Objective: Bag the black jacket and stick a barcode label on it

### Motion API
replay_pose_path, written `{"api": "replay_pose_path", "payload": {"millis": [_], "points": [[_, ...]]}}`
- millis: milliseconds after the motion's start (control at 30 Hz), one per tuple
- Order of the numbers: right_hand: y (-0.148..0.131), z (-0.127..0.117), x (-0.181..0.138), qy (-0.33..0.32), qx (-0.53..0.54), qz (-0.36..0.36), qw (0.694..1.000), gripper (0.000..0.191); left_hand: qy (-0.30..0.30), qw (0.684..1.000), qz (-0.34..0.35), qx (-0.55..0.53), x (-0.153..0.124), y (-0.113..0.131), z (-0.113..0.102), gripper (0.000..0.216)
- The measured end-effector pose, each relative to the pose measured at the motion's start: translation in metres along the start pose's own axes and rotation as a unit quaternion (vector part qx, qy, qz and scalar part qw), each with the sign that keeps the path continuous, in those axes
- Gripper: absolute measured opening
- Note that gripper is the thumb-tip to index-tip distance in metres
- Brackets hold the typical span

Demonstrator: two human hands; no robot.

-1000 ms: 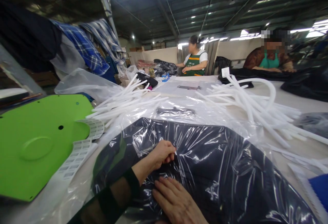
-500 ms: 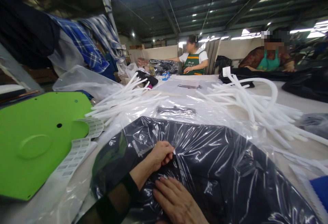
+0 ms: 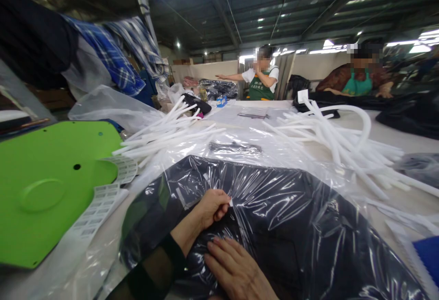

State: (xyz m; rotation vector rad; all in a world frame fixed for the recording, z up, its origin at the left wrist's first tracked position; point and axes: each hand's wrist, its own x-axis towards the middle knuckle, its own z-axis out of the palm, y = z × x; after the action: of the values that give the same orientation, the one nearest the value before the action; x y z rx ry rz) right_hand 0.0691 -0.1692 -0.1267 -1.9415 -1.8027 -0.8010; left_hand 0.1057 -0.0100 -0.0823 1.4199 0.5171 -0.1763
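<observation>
A dark padded item (image 3: 274, 227) lies under shiny clear plastic on the table before me. My left hand (image 3: 214, 206) pinches the plastic bag (image 3: 264, 190) near its middle, and creases fan out from the fingertips. A small white bit shows at the tips; I cannot make out what it is. Below it, my right hand (image 3: 236, 263) rests flat on the plastic with its fingers stretched out, holding nothing. A dark sleeve covers my left forearm.
On the left are a green board (image 3: 41, 190) and a strip of white labels (image 3: 99, 208). White foam tubes (image 3: 164, 135) lie at the back left, more tubes (image 3: 343, 144) at the right. Plaid cloth (image 3: 106, 57) hangs at upper left. Two co-workers stand across the table.
My left hand has shifted very slightly left, still pinching the plastic; my right hand stays put. The middle co-worker has raised one hand to the face, with the other arm stretched out.
</observation>
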Motion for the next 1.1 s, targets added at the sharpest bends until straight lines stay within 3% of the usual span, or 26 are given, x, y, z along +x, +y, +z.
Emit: {"api": "replay_pose_path", "payload": {"millis": [700, 1100], "points": [[0.002, -0.002, 0.002, 0.007, -0.018, -0.004, 1.0, 0.048, -0.091, 0.995, -0.04, -0.017, 0.011, 0.005, -0.018, 0.02], [0.002, 0.0, 0.001, 0.028, -0.02, 0.0, 0.999, 0.047, -0.073, 0.996, 0.004, 0.051, 0.002, 0.007, -0.004, 0.015]]}}
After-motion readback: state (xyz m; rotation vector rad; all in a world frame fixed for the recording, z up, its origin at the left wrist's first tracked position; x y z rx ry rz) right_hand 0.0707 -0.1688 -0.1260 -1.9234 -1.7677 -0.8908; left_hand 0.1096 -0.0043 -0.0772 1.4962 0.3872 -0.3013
